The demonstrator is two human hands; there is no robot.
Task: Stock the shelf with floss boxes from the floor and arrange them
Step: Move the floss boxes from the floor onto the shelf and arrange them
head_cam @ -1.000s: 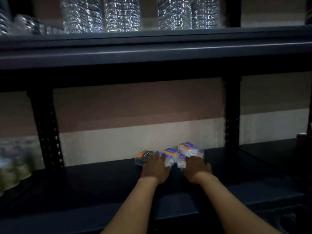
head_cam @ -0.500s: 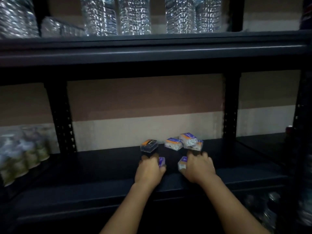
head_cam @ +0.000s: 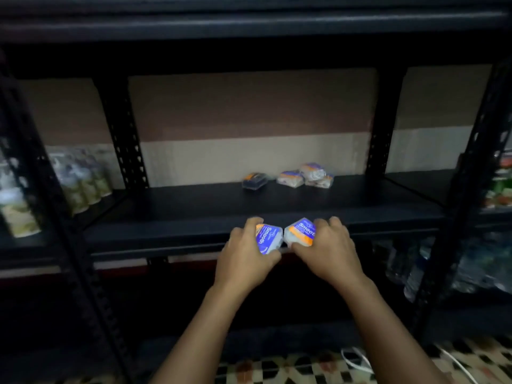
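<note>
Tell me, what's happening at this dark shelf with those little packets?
A person is stocking a black metal shelf with small floss boxes. Each hand grips one: the left hand holds a box marked "Smooth", the right hand holds another, and the two sit close together near the shelf's front edge. Further back on the same shelf lie a few more boxes, loosely grouped rather than lined up.

Two held floss boxes (head_cam: pixel 285 236) side by side before shelf (head_cam: pixel 194 206), others (head_cam: pixel 302 178) behind
</note>
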